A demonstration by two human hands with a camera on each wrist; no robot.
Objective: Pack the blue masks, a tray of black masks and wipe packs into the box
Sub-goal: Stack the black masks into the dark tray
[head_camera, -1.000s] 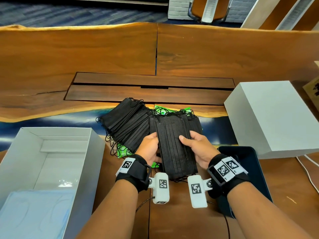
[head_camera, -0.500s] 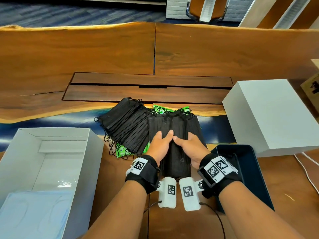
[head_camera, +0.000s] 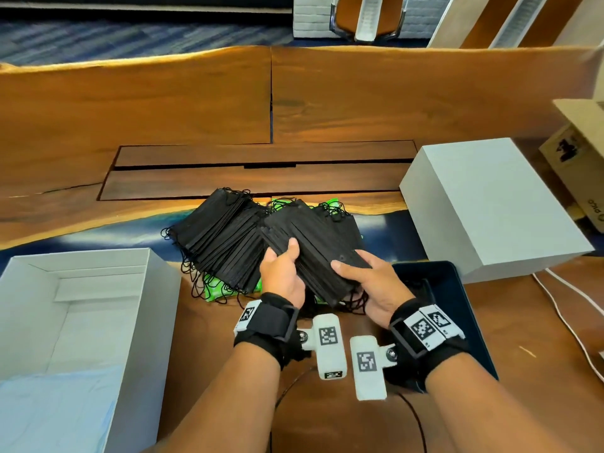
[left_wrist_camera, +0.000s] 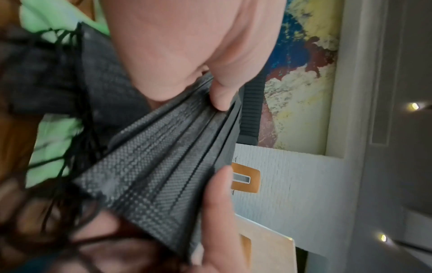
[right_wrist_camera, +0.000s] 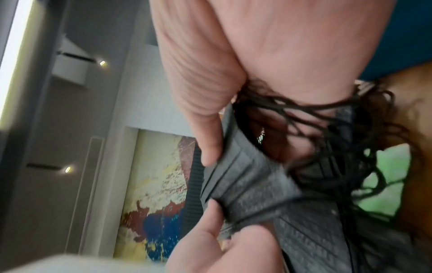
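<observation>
Both hands hold one stack of black masks [head_camera: 315, 248] tilted above the table. My left hand [head_camera: 282, 273] grips its left edge, thumb on top. My right hand [head_camera: 366, 277] grips its right edge; ear loops dangle below. In the left wrist view the thumb and fingers pinch the black masks [left_wrist_camera: 163, 166]. In the right wrist view the black masks [right_wrist_camera: 247, 184] sit between thumb and fingers. A second pile of black masks [head_camera: 219, 237] lies fanned on green wipe packs [head_camera: 215, 287]. The dark blue tray [head_camera: 457, 289] sits under my right wrist. The open white box [head_camera: 163, 289] at left holds blue masks [head_camera: 55, 407].
A white box lid [head_camera: 490, 207] stands upside down at right, beside a cardboard carton [head_camera: 578, 152]. A white cable [head_camera: 572, 322] runs along the table at right. A dark inset panel [head_camera: 261, 171] lies behind the masks.
The stack was lifted from the pile and turned, its far end swinging left. My hands moved from pressing its middle to gripping its two sides.
</observation>
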